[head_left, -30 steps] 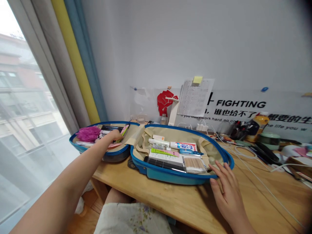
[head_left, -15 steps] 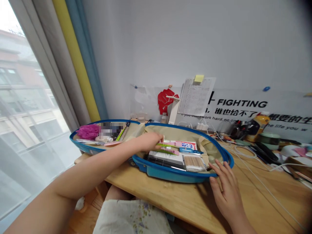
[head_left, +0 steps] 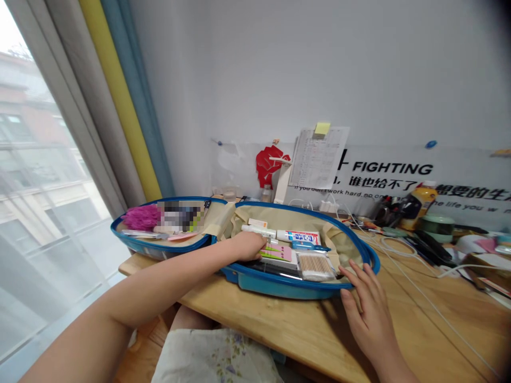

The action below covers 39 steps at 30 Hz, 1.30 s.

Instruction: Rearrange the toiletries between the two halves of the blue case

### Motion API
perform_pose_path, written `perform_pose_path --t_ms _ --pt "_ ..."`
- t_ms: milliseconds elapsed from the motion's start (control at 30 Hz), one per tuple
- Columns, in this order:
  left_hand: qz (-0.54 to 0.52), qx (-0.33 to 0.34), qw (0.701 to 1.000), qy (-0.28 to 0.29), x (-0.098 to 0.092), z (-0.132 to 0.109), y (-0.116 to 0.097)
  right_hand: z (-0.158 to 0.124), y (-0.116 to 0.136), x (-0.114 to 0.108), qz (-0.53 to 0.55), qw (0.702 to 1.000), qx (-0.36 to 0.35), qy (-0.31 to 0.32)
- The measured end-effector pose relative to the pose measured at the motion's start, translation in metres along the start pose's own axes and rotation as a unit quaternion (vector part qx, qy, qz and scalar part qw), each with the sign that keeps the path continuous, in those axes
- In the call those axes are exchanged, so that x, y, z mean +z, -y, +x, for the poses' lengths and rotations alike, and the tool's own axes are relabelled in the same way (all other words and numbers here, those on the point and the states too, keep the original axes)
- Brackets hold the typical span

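Two halves make one open, oval, blue suitcase with cream cloth inside, and it sits on a light brown wooden table. In the left half there is a fluffy purple mesh ball. Next to it a patch of little squares hides some things, and a flat pale pink thing lies near the front edge.

The person's left hand reaches into the right half. Its fingers are curled at the end of a flat pink and green packet, which lies among the other things there. I can't tell if they pinch it or just touch it. The step looks like putting this packet in its spot, or fixing how it lies. I think the next move needs soft, careful fingers, because a white and red toothpaste tube and a flat blue thing are so near. A clear pack of thin brown sticks is close by too, toward the front.

On the far right, the person's right hand has its fingers spread at the suitcase's blue rim, and it holds nothing
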State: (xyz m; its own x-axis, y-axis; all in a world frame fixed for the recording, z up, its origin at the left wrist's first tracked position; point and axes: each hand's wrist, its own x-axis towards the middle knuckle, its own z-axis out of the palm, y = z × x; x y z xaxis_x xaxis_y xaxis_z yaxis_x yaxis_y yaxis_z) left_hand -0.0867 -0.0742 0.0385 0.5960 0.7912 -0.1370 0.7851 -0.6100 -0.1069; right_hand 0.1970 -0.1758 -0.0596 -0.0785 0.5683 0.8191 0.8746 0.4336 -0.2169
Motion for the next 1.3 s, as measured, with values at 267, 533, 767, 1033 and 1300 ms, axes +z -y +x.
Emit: perform_pose_path --t_ms 267,533,767,1033,1300 --pt "-0.011 -0.011 1.000 -0.010 0.000 0.000 0.000 0.000 0.000 0.000 0.000 1.000 0.009 0.006" --pt "-0.013 -0.007 1.000 -0.016 0.001 0.007 -0.003 0.001 0.000 0.000 0.000 1.000 -0.002 -0.002" --pt "-0.023 0.002 1.000 -0.007 0.006 0.010 -0.001 0.001 0.000 0.000 0.003 1.000 -0.012 -0.010" --pt "-0.039 0.001 0.999 -0.005 0.008 0.012 0.001 0.002 0.001 0.000 0.002 1.000 -0.008 -0.010" --pt "-0.049 0.007 0.999 -0.007 0.008 0.012 0.002 0.001 -0.001 -0.001 -0.003 1.000 -0.006 -0.002"
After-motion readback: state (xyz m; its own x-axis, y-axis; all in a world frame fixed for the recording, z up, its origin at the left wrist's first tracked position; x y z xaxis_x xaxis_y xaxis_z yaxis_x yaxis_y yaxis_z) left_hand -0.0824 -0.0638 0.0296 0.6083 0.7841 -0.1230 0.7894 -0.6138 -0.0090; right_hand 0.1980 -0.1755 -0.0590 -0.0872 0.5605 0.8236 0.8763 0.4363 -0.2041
